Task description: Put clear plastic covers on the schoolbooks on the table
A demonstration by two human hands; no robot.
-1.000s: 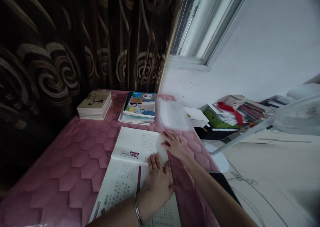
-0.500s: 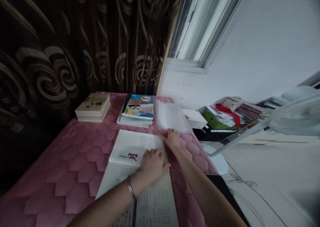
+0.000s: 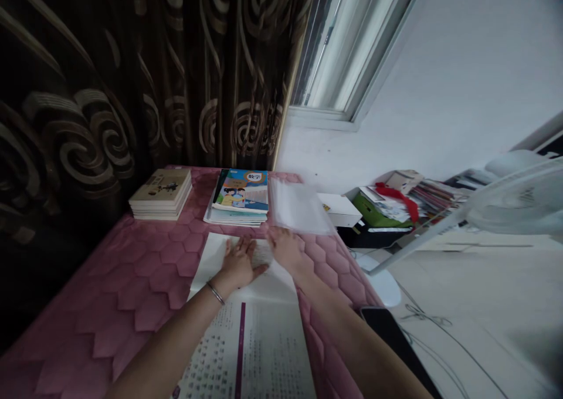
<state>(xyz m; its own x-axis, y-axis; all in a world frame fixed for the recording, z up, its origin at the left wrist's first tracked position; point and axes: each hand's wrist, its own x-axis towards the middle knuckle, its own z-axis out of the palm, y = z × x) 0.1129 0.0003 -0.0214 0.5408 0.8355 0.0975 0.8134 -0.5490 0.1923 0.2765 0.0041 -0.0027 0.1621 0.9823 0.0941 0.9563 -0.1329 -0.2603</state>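
An open book point(image 3: 275, 340) with printed text and a purple stripe lies lengthwise before me on a pink quilted cover point(image 3: 149, 270). My left hand point(image 3: 240, 264), with a silver bangle at its wrist, rests palm down on the book's far pale page, fingers spread. Near the far right corner of that page is my right hand point(image 3: 285, 249), its fingers stretched out and slightly blurred. Whether it touches the edge I cannot make out.
Beyond the book are a stack of tan books point(image 3: 160, 190), a pile topped by a blue textbook point(image 3: 244, 190) and clear plastic sheets point(image 3: 299, 208). To the right stand a white box point(image 3: 338, 210) and a white fan point(image 3: 505, 199). A dark curtain point(image 3: 176, 64) hangs behind.
My left hand has moved left and farther away across the page, its fingers now spread. My right hand has shifted slightly left along the far edge.
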